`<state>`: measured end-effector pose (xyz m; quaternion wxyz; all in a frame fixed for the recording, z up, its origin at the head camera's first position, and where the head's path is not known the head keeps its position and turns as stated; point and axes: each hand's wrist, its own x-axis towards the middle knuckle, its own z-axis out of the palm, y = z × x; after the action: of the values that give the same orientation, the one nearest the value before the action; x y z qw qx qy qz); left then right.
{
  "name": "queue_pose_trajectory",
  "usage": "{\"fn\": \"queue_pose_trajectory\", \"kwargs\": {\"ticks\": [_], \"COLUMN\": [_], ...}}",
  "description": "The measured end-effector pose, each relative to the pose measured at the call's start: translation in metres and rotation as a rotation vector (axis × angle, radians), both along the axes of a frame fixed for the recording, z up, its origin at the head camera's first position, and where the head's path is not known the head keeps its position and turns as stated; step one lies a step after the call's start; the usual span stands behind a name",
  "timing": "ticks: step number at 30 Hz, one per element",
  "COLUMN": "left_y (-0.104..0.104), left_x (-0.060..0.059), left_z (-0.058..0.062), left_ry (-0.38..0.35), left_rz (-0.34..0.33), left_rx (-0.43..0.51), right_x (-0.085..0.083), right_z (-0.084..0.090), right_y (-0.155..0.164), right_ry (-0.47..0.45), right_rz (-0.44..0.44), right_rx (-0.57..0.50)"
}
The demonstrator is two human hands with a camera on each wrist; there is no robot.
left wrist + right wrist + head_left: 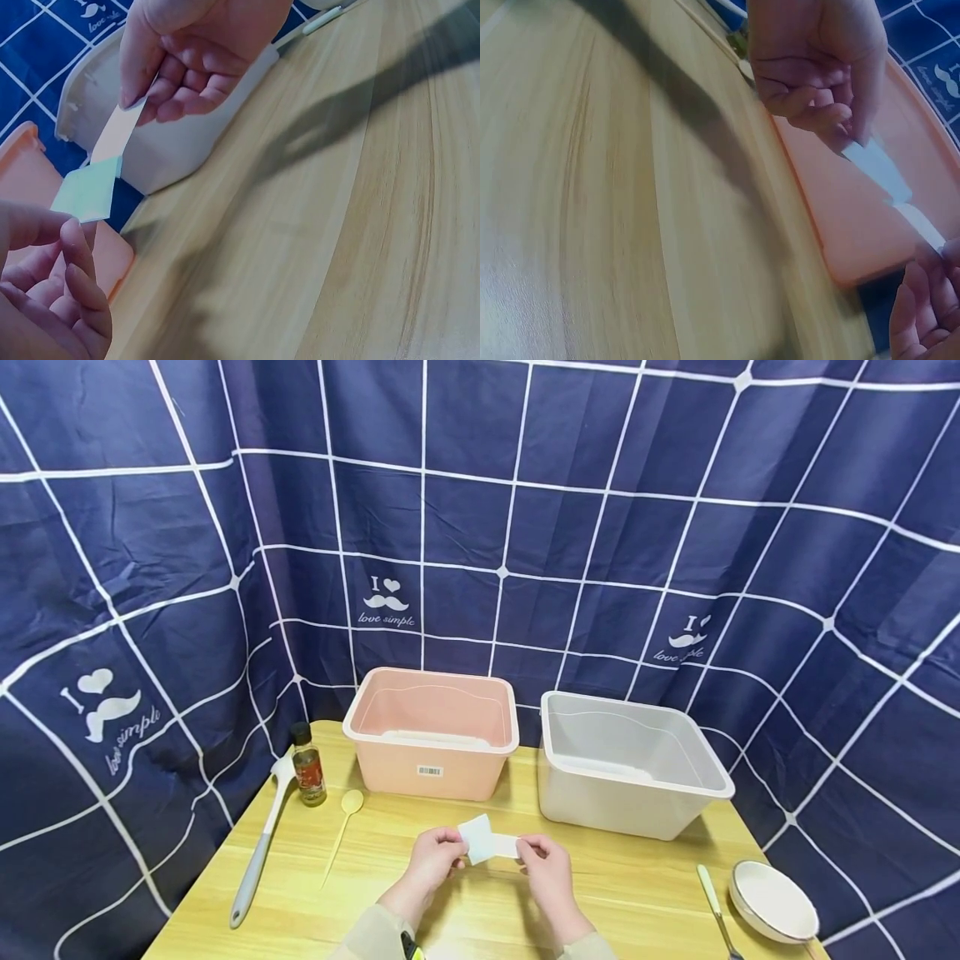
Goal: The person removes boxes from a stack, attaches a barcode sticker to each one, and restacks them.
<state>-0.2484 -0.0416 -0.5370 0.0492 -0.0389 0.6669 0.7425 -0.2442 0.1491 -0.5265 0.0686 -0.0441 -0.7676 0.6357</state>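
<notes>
In the head view my left hand [432, 866] pinches one corner of a pale blue-green, paper-like square [477, 838] between thumb and fingers. My right hand [550, 878] pinches the far end of a narrow white strip [506, 845]. Square and strip meet between the hands, held above the table; whether they are one piece I cannot tell. In the left wrist view the strip [118, 133] runs from the right fingertips down to the square [88, 190]. The right wrist view shows both hands from the other side, with the square [880, 171] sloping toward the strip [922, 227].
Behind the hands stand a pink bin [427, 770] and a grey bin [615, 803]. At left lie a long grey-handled utensil [257, 868] and a yellow spoon [346, 818], near a dark-capped bottle [310, 772]. A green-handled utensil [708, 889] and a white bowl [772, 902] are at right.
</notes>
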Motion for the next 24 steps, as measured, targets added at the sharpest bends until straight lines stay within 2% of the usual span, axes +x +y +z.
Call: {"fn": "queue_pose_trajectory", "kwargs": {"ticks": [3, 7, 10, 13, 18, 22, 24], "left_y": [0.001, 0.005, 0.011, 0.017, 0.020, 0.025, 0.030], "left_x": [-0.002, -0.008, -0.016, -0.022, -0.023, -0.019, -0.016], "left_z": [-0.002, -0.008, -0.016, -0.022, -0.021, -0.007, 0.002], "left_ry": [-0.016, -0.038, -0.045, -0.046, -0.003, 0.072, 0.138], "left_rz": [-0.002, -0.057, -0.104, -0.107, -0.022, 0.103, 0.130], "left_rx": [-0.020, -0.071, -0.102, -0.115, -0.194, -0.316, -0.352], "right_x": [0.000, -0.002, -0.004, -0.003, -0.001, -0.002, -0.003], "right_z": [0.001, 0.002, 0.001, -0.002, -0.004, -0.005, -0.004], "right_y": [0.005, 0.015, 0.020, 0.021, 0.018, 0.017, 0.015], "right_ry": [-0.005, -0.022, -0.034, -0.044, -0.066, -0.064, -0.055], "right_rz": [-0.067, -0.151, -0.169, -0.164, -0.133, -0.117, -0.116], "right_rx": [-0.025, -0.074, -0.090, -0.087, -0.098, -0.118, -0.119]}}
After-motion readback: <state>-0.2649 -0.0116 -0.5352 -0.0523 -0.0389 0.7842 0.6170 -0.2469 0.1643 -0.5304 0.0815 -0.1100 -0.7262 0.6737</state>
